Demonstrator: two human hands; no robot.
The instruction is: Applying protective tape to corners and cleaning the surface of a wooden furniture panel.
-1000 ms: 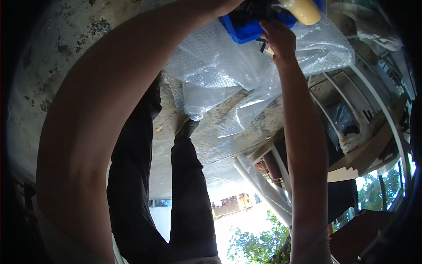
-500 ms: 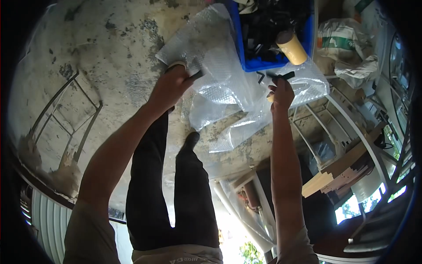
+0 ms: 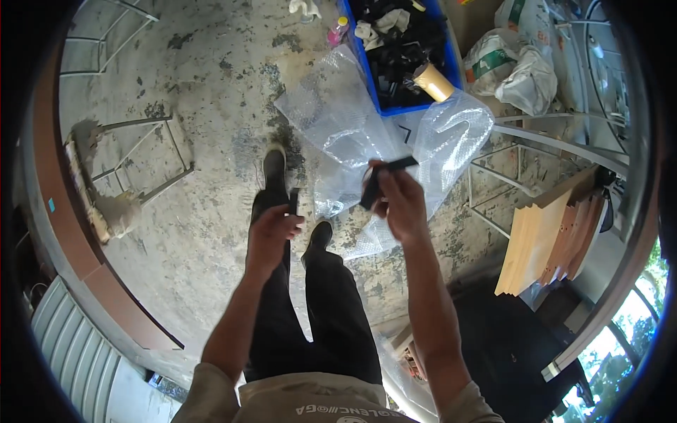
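My left hand [image 3: 271,238] is closed on a short, flat black strip [image 3: 294,201] that stands up beyond the fingers, just above my thigh. To the right of it, my right hand [image 3: 405,208] grips a black angled piece [image 3: 402,164] with two arms, one reaching out to the right and the other down toward my palm. What the piece is made of I cannot tell. Below both hands, clear bubble wrap [image 3: 338,106] lies spread on the floor. A smaller black L-shaped piece [image 3: 407,133] rests on the wrap near the blue crate.
A blue crate [image 3: 409,110] full of black parts is ahead, with a tan roll [image 3: 433,82] at its near corner. White sacks [image 3: 525,81] lie to its right. Metal frames [image 3: 169,144] stand at left; stacked tan boards [image 3: 532,243] are at right. A capped bottle [image 3: 339,29] is beside the crate.
Both hands have come back toward my body and nearer each other, each still holding its black piece. The view has shifted, showing more floor on the left.
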